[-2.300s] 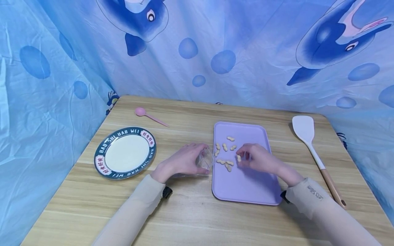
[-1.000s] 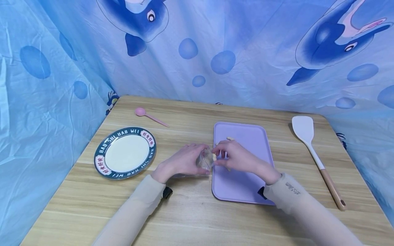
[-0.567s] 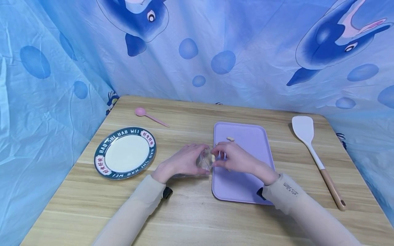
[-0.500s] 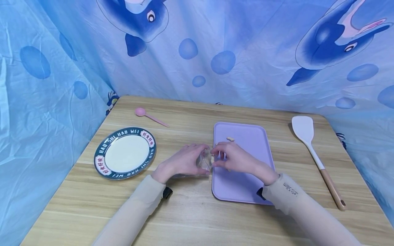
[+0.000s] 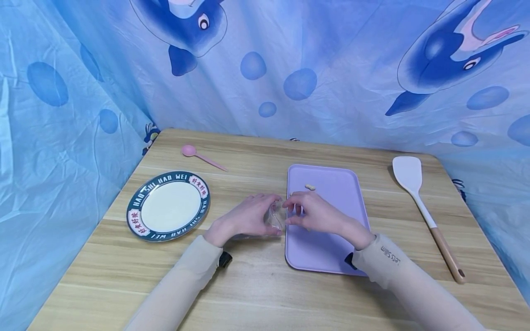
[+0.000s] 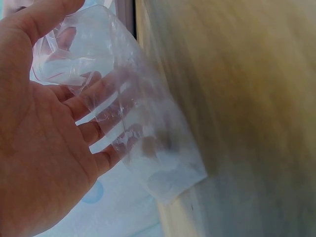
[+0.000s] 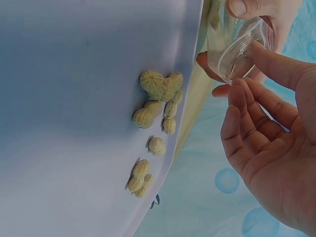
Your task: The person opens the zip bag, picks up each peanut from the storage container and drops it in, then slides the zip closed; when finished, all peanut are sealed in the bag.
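Observation:
My left hand holds a clear zip plastic bag by its mouth, just left of the purple tray. In the left wrist view the see-through bag hangs from the thumb and fingers. A peanut shows inside the bag in the right wrist view. My right hand is at the bag's mouth over the tray's left edge, thumb and fingers apart, with nothing between them. Several peanuts lie along the tray's edge in the right wrist view; in the head view my right hand hides most of them.
A white plate with a dark green patterned rim stands to the left on the wooden table. Behind it lies a pink spoon. A white spatula with a wooden handle lies right of the tray.
My right hand picked a peanut from the tray, carried it left to the bag's mouth and let it go there. My left hand has stayed in place with the bag.

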Tool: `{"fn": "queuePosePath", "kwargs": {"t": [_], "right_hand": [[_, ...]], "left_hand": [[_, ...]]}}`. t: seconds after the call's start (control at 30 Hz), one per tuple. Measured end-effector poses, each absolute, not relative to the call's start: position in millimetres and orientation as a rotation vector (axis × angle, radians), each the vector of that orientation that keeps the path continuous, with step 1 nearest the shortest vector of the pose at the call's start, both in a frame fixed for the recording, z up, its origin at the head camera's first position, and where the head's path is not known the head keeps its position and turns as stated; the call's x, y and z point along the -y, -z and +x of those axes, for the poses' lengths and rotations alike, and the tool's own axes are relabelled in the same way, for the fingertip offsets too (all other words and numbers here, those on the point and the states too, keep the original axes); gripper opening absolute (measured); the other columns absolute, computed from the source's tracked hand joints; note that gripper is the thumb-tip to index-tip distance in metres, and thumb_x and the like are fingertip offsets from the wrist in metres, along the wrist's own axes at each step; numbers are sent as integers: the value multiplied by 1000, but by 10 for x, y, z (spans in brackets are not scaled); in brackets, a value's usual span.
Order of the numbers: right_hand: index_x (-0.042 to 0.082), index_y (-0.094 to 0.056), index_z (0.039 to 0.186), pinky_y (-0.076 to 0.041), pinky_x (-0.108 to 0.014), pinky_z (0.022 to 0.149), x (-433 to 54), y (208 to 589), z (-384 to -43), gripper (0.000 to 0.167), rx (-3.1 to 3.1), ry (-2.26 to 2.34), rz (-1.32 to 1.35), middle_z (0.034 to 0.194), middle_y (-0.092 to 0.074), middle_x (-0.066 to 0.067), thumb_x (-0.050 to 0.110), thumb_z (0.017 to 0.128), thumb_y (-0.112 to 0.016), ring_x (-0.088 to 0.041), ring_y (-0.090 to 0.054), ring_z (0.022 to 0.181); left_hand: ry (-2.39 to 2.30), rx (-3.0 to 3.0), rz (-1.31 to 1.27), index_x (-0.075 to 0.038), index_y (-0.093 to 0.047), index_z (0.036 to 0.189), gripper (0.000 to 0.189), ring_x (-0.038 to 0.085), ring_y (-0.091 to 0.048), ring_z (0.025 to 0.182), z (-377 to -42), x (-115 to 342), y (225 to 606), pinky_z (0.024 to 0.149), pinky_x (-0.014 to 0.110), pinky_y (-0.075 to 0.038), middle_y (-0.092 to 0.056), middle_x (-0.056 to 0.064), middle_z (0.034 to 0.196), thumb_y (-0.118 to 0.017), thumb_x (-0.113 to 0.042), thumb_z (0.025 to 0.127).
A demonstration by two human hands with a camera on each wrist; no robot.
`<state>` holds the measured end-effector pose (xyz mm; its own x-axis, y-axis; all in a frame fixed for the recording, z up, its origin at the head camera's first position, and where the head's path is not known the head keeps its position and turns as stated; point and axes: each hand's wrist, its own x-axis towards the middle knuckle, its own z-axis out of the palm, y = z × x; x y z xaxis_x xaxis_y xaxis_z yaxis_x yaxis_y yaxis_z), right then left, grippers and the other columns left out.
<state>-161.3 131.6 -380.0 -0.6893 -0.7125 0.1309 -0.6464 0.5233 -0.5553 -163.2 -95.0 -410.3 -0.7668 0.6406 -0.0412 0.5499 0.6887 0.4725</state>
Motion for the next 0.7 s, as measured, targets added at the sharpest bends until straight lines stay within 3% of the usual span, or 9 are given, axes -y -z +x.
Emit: {"fn": "queuePosePath", "kwargs": {"t": [0.4, 0.7], "right_hand": [[2, -72, 109, -53, -27, 65, -1361, 3809, -1625, 32, -2647, 899, -1172, 92, -68, -4, 16, 83, -83, -12, -61, 77], [1, -71, 111, -52, -32, 67, -1583, 3734, -1728, 32, -2702, 919, -1064, 92, -68, -6, 9, 83, -81, -15, -60, 80]], "left_hand": [[-663, -2695, 961, -13, -45, 146, 89, 25, -47, 132, -1631, 954, 4112, 114, 46, -30, -54, 5, 143, -82, -51, 75], [-679, -2694, 964, -10, -46, 145, 88, 26, -49, 130, -1636, 954, 4109, 113, 46, -31, -56, 7, 141, -83, -49, 75]]}}
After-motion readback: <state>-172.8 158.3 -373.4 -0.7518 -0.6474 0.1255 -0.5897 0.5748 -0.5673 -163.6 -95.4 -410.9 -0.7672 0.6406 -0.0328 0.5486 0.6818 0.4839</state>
